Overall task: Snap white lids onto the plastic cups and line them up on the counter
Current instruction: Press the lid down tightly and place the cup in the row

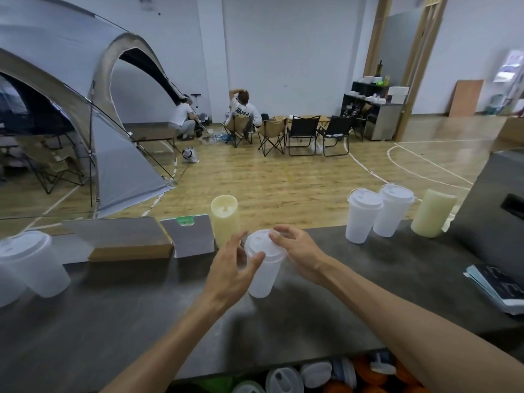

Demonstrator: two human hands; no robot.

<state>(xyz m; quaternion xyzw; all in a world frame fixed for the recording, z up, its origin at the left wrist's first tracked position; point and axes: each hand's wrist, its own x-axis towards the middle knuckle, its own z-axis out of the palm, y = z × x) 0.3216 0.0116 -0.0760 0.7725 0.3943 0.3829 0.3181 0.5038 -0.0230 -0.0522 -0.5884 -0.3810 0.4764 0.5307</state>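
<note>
Dark grey surface (141, 307) carries a translucent white plastic cup (265, 275) under its round white lid (262, 246). Left hand (235, 269) and right hand (297, 251) flank it, fingers spread, gripping nothing. Pressing evenly around the rim should seat it.

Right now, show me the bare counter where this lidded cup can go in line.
Bare counter lies between the cup in hand and the two lidded cups at the right. The near front strip is also bare. It is crowded at the left: wooden block, card stand, candle, another lidded cup.
</note>
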